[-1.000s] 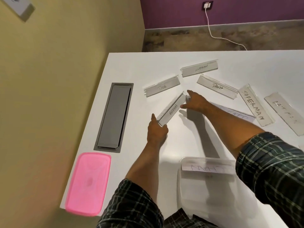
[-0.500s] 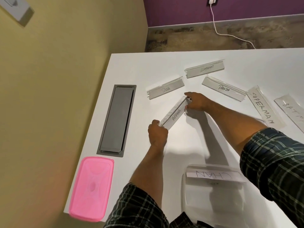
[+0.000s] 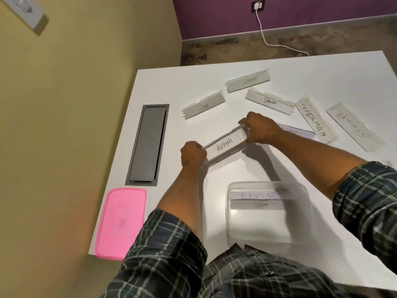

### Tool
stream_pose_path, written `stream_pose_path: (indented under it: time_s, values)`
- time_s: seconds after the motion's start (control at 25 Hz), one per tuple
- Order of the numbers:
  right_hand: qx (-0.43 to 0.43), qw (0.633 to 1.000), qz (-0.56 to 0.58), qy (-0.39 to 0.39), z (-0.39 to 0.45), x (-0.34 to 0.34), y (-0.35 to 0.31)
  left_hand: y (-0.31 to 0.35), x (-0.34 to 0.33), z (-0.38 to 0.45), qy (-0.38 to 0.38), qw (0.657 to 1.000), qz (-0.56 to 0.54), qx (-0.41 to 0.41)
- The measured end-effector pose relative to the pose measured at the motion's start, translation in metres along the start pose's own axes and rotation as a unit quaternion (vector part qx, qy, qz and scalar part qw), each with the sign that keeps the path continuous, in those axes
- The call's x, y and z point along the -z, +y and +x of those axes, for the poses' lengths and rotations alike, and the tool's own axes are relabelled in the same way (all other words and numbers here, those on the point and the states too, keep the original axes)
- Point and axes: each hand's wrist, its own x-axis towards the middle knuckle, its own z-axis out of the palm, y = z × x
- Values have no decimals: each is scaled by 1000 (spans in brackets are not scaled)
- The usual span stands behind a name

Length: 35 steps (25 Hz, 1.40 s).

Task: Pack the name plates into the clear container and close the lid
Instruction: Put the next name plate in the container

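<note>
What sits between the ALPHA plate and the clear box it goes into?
Nothing visible. Both hands hold the ALPHA plate by its ends, with only bare table before the clear box, which is open; its pink lid lies aside.

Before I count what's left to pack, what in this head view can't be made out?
- Plate behind the right hand: its label is covered by hand and forearm.
- Clear container: motion-blurred; two plates show inside, any more cannot be told.
- ELEPHANT plate: writing faint, barely legible.
- Right table edge: a small item is cut off by the frame.
</note>
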Motion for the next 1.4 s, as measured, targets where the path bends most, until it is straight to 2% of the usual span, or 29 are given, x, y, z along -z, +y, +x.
stream_pose_path:
  time_s: [0.2,0.28,0.36,0.44,0.6,0.72,0.84,0.96,1.12,1.24,1.4]
  values:
    - [51,995,-68,47,-74,15,12,11,25,-25,-39,998,31,-48]
    - [88,987,-124,60,-101,22,18,14,27,-39,-89,995,6,-54]
    - [125,982,-132,60,-126,29,26,17,27,-52,-153,986,-15,-72]
    - [144,985,-82,42,-149,33,35,22,27,-65,-218,970,1,-106]
    - [110,993,33,-10,-194,29,52,32,12,-82,-318,938,64,-123]
    - [104,992,74,-21,-215,19,61,33,-2,-90,-363,919,104,-113]
    - [99,990,93,-31,-230,3,65,31,-20,-95,-390,892,193,-122]
    - [93,992,84,-31,-240,-15,59,30,-39,-100,-386,858,297,-162]
    - [76,995,47,-37,-245,-36,47,28,-59,-112,-327,818,413,-229]
    - [81,996,16,-39,-248,-52,38,16,-72,-126,-277,772,500,-278]
    - [83,995,-22,-50,-252,-71,32,-12,-90,-139,-210,713,561,-364]
